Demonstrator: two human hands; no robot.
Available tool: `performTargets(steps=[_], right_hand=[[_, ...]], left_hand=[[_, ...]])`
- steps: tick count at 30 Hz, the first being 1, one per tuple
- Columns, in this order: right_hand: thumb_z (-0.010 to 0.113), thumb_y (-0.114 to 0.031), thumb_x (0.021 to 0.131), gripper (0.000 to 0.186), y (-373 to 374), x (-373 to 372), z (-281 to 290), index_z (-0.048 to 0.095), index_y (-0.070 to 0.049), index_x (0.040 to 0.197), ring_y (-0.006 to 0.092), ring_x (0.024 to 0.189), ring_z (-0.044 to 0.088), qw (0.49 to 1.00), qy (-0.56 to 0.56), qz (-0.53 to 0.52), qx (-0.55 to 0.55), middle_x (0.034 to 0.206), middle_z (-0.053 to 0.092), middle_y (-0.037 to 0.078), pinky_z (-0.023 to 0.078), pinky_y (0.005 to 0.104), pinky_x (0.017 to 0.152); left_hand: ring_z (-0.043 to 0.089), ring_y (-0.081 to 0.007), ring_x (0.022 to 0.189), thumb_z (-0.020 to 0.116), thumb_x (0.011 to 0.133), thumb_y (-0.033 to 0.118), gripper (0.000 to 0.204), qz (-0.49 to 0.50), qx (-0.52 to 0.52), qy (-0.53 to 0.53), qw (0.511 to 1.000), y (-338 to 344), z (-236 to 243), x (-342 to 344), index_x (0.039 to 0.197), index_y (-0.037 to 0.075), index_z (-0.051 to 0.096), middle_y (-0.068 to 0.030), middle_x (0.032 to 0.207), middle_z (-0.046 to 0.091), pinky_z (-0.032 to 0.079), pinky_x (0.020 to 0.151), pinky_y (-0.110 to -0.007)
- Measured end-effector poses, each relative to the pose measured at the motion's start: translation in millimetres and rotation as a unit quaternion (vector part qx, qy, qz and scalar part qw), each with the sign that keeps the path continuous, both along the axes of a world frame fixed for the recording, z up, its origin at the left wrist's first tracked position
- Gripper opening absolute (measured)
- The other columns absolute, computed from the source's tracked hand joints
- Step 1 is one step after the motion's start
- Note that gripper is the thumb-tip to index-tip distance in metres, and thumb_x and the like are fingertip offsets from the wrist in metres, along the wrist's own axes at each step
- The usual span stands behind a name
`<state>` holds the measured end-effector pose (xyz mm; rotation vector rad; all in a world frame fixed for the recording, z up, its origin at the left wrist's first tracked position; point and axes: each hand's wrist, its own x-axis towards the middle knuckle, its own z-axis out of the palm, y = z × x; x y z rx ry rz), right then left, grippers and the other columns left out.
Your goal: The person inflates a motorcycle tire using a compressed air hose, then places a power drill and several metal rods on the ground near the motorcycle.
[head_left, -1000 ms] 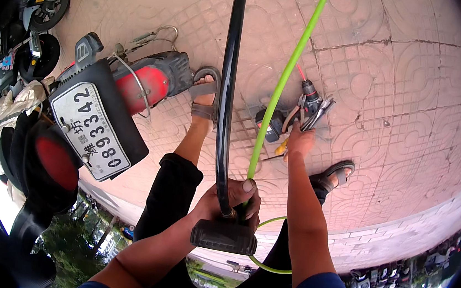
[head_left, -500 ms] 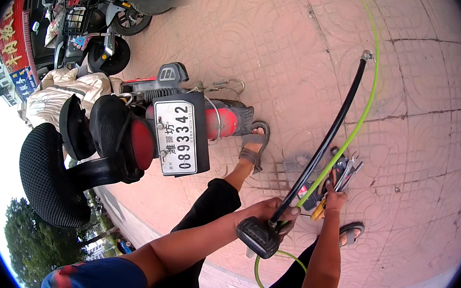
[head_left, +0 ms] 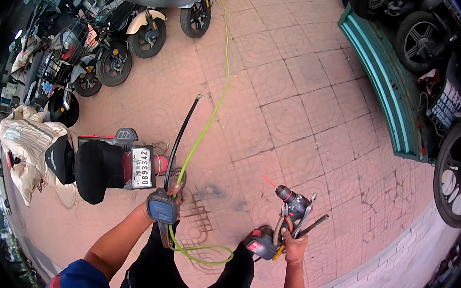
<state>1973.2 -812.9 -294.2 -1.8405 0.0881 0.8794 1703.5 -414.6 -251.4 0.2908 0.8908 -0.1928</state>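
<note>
My left hand (head_left: 174, 195) is closed round a tyre inflator (head_left: 161, 210) with a square gauge head, its dial facing me. From it a short black hose (head_left: 183, 131) with a metal end sticks out ahead. A lime-green air hose (head_left: 202, 133) runs off across the paving and loops below the hand. My right hand (head_left: 294, 245) grips a bundle of tools: a cordless drill (head_left: 286, 195) with a thin red bit and a black battery, pliers (head_left: 279, 226) and a wrench (head_left: 306, 212). A dark rod-like tool (head_left: 314, 225) also juts from this bundle.
A scooter (head_left: 139, 163) with a black seat and a plate stands at left, a pale padded cover (head_left: 34, 136) over its front. Several parked scooters (head_left: 113, 63) line the upper left. A green cart (head_left: 383, 86) carrying wheeled vehicles stands at right. Pink paving (head_left: 278, 110) lies between.
My view has risen and swung, showing more paving and the green cart. The right hand has lifted the tool bundle and moved right, away from the left hand, which still holds the inflator.
</note>
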Motion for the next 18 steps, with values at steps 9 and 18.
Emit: performTargets(steps=[9, 18], right_hand=[[0.071, -0.015, 0.088, 0.049, -37.3, 52.2, 303.8, 0.059, 0.006, 0.131, 0.0197, 0.083, 0.069, 0.971, 0.027, -0.074, 0.225, 0.103, 0.073, 0.016, 0.056, 0.031, 0.075], [0.062, -0.021, 0.103, 0.029, 29.0, 164.9, 317.1, 0.066, -0.002, 0.125, 0.0099, 0.075, 0.06, 0.984, 0.059, -0.052, 0.158, 0.094, 0.068, 0.002, 0.048, 0.0245, 0.06]], left_hand=[[0.065, -0.014, 0.063, 0.071, 0.1, 0.029, 0.024, 0.02, 0.167, -0.03, 0.985, 42.7, 225.3, 87.5, 0.092, 0.006, 0.073, -0.0016, 0.081, 0.07, 0.054, 0.058, -0.032], [0.07, -0.0269, 0.082, 0.068, 0.092, 0.02, 0.024, -0.204, 0.609, -0.062, 0.764, 113.0, 257.1, 139.4, 0.109, 0.004, 0.074, -0.0166, 0.087, 0.071, 0.054, 0.076, -0.039]])
